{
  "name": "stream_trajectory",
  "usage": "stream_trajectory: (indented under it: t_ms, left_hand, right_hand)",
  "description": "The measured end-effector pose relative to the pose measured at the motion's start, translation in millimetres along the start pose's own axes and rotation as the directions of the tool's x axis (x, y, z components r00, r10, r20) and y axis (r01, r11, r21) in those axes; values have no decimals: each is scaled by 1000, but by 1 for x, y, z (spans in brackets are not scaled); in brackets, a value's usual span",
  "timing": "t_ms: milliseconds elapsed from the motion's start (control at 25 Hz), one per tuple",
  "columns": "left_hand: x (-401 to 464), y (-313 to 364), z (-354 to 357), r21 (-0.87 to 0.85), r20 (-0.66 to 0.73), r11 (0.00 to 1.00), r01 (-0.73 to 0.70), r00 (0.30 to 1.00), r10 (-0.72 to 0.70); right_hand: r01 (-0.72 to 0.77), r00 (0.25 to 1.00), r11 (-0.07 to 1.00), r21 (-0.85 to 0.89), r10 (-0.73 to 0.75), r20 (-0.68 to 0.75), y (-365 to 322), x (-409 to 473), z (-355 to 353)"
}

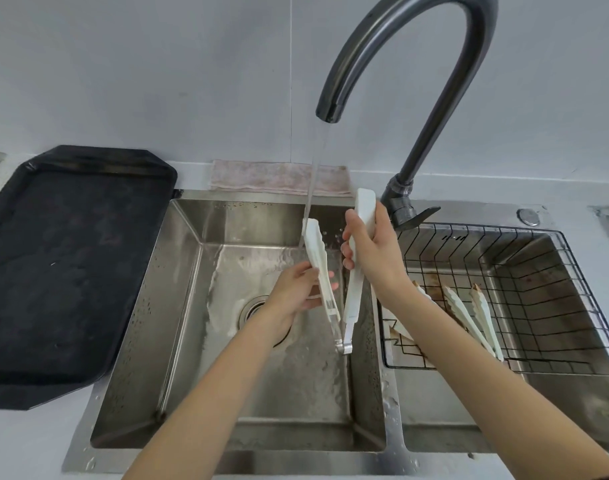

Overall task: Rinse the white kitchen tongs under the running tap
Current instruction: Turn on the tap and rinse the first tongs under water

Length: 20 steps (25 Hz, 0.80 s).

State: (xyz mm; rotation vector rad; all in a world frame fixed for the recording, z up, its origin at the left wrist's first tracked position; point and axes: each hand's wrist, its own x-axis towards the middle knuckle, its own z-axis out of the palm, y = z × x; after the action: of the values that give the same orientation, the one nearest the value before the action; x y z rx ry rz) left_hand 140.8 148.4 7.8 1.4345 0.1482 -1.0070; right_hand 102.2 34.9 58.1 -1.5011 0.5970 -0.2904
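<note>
White kitchen tongs (352,299) are spread in a V over the left sink basin (178,306), hinge end down and tips up. My left hand (294,292) grips the left arm of the tongs, and my right hand (372,251) grips the right arm near its tip. The dark curved tap (400,64) runs a stream of water (311,188) onto the tip of the left arm.
A black tray (71,271) lies on the counter to the left. A wire basket (538,299) in the right basin holds more white tongs (469,317), stained brown at the tips. A pink cloth (279,176) lies behind the sink. The drain (253,308) is under my left hand.
</note>
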Motion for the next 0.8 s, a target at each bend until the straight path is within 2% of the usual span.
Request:
stream_trajectory:
  t_ms: [160, 320, 440, 560, 680, 800]
  left_hand:
    - [2, 7, -7, -79, -17, 997, 17, 1000, -19]
    - [-1, 8, -16, -163, 20, 986, 41, 999, -38]
    - [-2, 12, -22, -309, 74, 949, 61, 996, -40]
    - [-2, 26, -20, -439, 144, 897, 52, 989, 13]
    - [-2, 42, -12, -407, 188, 914, 7, 979, 76]
    - [-1, 53, -3, -441, 227, 897, 15, 969, 95]
  right_hand:
    - [-42, 999, 997, 60, 43, -11, 8, 2, -3]
    - [-261, 953, 939, 223, 288, -94, 33, 13, -7]
    - [-410, 869, 816, 407, 485, -96, 50, 18, -5]
    - [-534, 772, 657, 532, 635, -10, 66, 19, 1]
    - [-612, 700, 506, 608, 705, 118, 81, 19, 8]
    - [-659, 659, 433, 615, 726, 195, 79, 14, 10]
